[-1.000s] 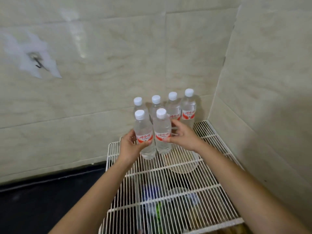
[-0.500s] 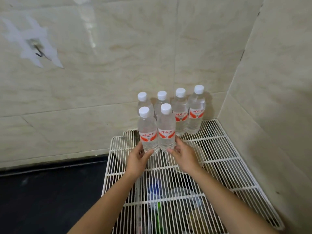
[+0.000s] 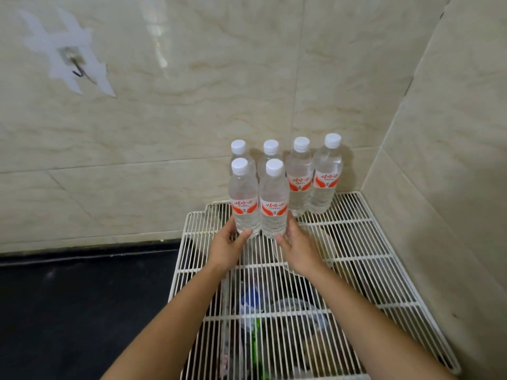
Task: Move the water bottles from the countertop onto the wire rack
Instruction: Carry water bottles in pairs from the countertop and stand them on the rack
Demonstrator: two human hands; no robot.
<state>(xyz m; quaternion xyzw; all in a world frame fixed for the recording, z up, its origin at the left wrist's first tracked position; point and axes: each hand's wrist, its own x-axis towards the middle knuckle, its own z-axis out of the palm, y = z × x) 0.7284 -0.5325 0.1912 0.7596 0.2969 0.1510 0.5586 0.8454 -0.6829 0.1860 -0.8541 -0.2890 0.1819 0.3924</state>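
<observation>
Six clear plastic water bottles (image 3: 300, 179) with white caps and red labels are seen standing upright on a white wire rack (image 3: 356, 242), which is set into the tiled corner at centre right of the frame. A back row of four (image 3: 326, 176) is lined along the wall, and two more stand in front, touching each other. The front-left bottle (image 3: 244, 198) is gripped near its base by the left hand (image 3: 229, 248), with the thumb laid across the front. The front-right bottle (image 3: 274, 201) is clasped the same way by the right hand (image 3: 297, 249). Both bases appear to be set on the wires, though contact is masked by fingers.

The task is judged nearly done, with only the release of this pair left here. No bottle is seen on the dark tabletop (image 3: 82, 311) at lower left, but much of that surface is cut off by the frame edge. Items beneath the rack are blurred by the grid and cannot be identified. A small metal hook (image 3: 78, 69) is fixed to the wall at upper left.
</observation>
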